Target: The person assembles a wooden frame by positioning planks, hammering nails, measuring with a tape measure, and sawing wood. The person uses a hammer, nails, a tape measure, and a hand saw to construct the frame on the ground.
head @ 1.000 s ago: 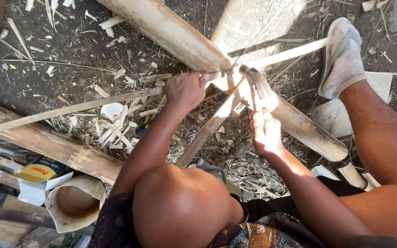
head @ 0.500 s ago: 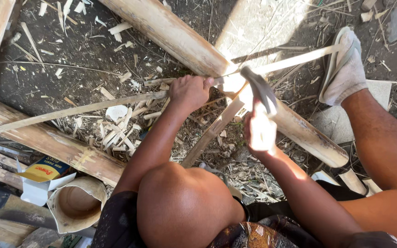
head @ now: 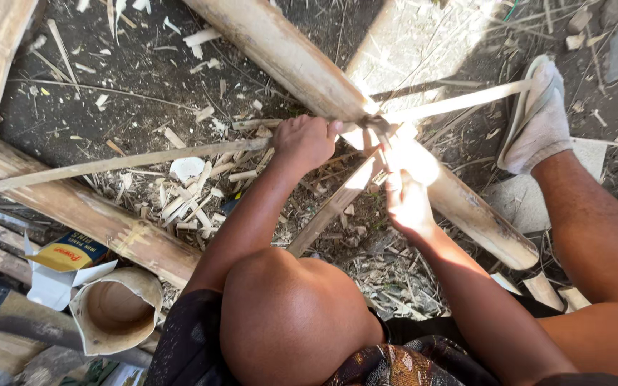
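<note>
Gripping bamboo strip beside pole.

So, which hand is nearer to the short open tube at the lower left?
Left. The left hand is above and right of the tube; the right hand is farther right, beside the thick bamboo pole.

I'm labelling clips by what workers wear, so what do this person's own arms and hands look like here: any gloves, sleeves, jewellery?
Both are bare. The left hand and right hand wear no gloves, and no ring, watch or bracelet shows, though glare washes out the right hand's fingertips. Both forearms are uncovered; no sleeve reaches them. Lower down, dark shorts and a white sock are worn.
</note>
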